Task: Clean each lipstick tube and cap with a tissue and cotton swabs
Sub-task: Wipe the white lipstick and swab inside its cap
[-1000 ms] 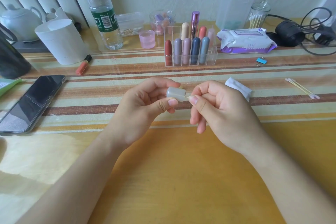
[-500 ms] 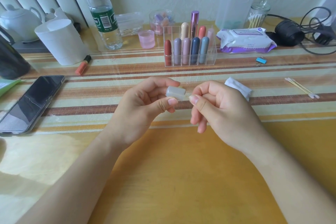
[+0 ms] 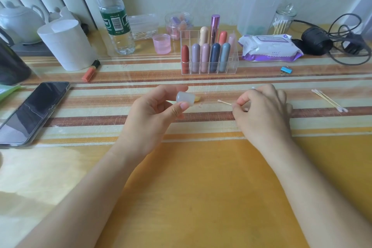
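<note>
Yellow tabletop [image 3: 201,187] runs nearest me, between my forearms. Just past it my left fingers [image 3: 171,90] pinch a frosted, translucent cap [image 3: 185,97], thumb underneath, holding it clear above the stripes. Something small and yellowish [image 3: 197,98] peeks from behind it; I cannot tell what it is. My right fingers [image 3: 246,96] are curled, thumb and forefinger pinching the stick of a cotton swab [image 3: 224,102]. Its tip points at the cap but is well apart from it.

Further right, a few spare swabs [image 3: 330,101] lie on the tabletop with pinkish tips, so I judge some cleaning is already behind me. Beyond my hands the clear organiser [image 3: 231,66] holds nine capped lipsticks standing upright, and I cannot tell which of them are clean. One orange lipstick [image 3: 91,71] lies loose to the left. At the back sit the wipes pack [image 3: 269,47] and the swab jar [image 3: 282,23].

By my reckoning I am partway through: this cap wants swabbing inside, then its tube, then whatever in the rack is left.
</note>
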